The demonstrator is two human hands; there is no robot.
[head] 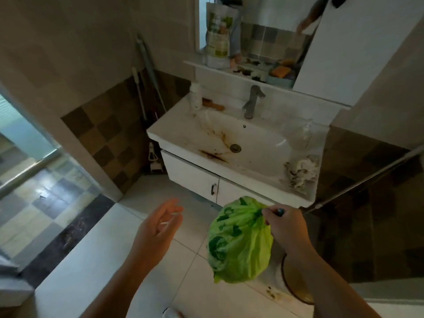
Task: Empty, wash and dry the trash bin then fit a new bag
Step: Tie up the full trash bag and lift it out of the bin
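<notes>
The right hand [283, 223] holds the green trash bag [238, 242] by its gathered neck, the fingers [267, 214] curled tight round the bunched plastic so the mouth stays closed. The bag hangs in the air in front of the sink [241, 138], below its front edge, clear of the floor. Judgement: the grip keeps the contents sealed while the bag is carried off, so the emptying step is under way.

The trash bin [296, 288] sits on the floor directly beneath the right forearm, nearer the camera than the sink; only part of its dark rim and stained inside shows, and it looks unlined. Loose debris [273, 293] lies on the tile just beside it.

The left hand [160, 226] is raised to the left of the bag, fingers spread and relaxed, holding nothing — free for balance or for the next grasp.

Around the sink:
- faucet [252, 102] at its rear edge
- white bottle [195, 96] on its back left corner
- crumpled soiled cloth [302, 169] on its right rim
- mop handles [146, 72] against the wall to its left

Brown stains mark the basin — it needs a rinse before the bin is washed there. A metal pole [367, 177] slants across to the right of the sink and may catch a swinging bag.
</notes>
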